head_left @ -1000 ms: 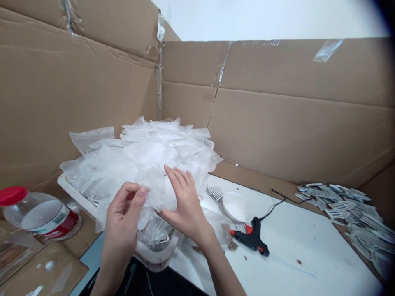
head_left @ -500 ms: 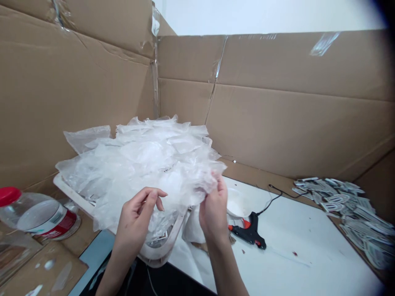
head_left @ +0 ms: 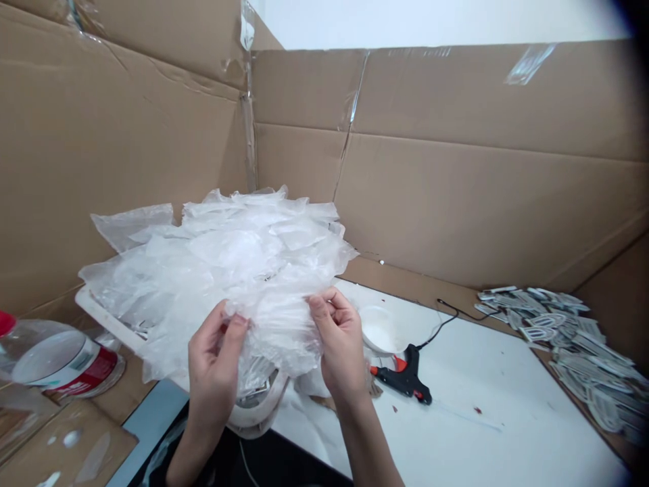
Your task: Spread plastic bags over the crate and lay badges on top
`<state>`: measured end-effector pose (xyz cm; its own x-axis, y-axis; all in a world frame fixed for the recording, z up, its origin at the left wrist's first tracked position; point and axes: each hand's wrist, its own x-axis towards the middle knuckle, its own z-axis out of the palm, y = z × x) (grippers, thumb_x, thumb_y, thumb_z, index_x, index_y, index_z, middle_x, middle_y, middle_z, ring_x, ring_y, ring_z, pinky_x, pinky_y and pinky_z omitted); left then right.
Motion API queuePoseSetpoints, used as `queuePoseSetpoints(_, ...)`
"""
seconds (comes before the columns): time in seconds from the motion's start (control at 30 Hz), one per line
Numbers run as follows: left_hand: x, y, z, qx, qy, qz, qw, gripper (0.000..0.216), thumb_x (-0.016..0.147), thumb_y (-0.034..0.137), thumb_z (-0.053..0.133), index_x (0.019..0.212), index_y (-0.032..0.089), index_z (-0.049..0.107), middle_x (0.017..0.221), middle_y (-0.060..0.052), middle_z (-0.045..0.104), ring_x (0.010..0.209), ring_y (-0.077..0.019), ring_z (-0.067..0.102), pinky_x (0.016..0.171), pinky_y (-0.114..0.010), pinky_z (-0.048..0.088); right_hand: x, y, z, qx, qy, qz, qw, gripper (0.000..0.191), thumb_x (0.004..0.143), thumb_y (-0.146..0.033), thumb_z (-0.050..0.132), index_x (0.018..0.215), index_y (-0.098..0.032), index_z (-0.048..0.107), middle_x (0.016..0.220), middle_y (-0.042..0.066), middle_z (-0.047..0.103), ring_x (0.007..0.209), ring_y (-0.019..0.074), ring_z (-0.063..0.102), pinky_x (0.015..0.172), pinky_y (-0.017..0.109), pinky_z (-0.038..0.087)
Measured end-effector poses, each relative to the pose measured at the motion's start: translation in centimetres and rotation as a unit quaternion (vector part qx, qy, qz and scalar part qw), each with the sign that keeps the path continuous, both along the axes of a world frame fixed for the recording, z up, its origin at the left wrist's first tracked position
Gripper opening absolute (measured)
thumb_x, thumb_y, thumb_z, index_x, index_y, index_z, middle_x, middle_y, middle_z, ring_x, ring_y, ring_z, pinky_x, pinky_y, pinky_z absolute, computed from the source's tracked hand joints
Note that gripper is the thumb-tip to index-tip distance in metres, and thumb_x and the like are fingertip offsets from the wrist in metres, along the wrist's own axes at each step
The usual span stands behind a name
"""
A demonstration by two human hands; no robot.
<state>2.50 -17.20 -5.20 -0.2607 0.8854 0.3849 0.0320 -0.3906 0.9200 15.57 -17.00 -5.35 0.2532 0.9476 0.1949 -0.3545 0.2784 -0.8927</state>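
A heap of thin clear plastic bags [head_left: 223, 264] fills a white tray [head_left: 258, 414] at the left of the white tabletop. My left hand [head_left: 215, 368] pinches the near edge of one clear bag, thumb against fingers. My right hand [head_left: 342, 341] is closed on the same bag's other side, fingers curled over the film. Both hands sit at the front of the heap, just above the tray's rounded rim.
A black and orange glue gun [head_left: 403, 377] lies right of my right hand, its cord running back. A small white dish [head_left: 378, 330] stands behind it. Grey printed tags [head_left: 568, 338] are piled at the right. A clear jar [head_left: 55, 358] lies at the left. Cardboard walls [head_left: 456, 169] enclose the table.
My right hand has come back left from the heap's right edge and closed on the bag. My left hand has risen and pinched the film. The view has shifted slightly.
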Motion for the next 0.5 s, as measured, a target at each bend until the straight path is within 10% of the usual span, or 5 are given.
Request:
queuePoseSetpoints(0.23, 0.3, -0.5, 0.4, -0.030, 0.062, 0.031, 0.997, 0.030, 0.085, 0.035, 0.053, 0.062, 0.019, 0.042, 0.052, 0.006, 0.029, 0.046, -0.0087, 0.027, 0.041, -0.020, 0.023, -0.1, -0.2, -1.0, -0.025, -0.034, 0.174, 0.984, 0.033, 0.078, -0.049, 0.068, 0.096, -0.022, 0.073, 0.094, 0.005, 0.071, 0.093, 0.0215, 0.063, 0.090, 0.035, 0.046)
queuePoseSetpoints(0.5, -1.5, 0.3, 0.0, -0.030, 0.115, 0.061, 0.991, 0.045, 0.087, 0.043, 0.050, 0.053, 0.019, 0.033, 0.047, 0.005, 0.025, 0.044, -0.0084, 0.025, 0.039, -0.022, 0.022, 1.5, -1.0, -0.6, -0.111, 0.025, 0.159, 0.981, 0.046, 0.079, -0.060, 0.061, 0.095, -0.019, 0.074, 0.078, 0.006, 0.071, 0.078, 0.0213, 0.064, 0.072, 0.031, 0.050)
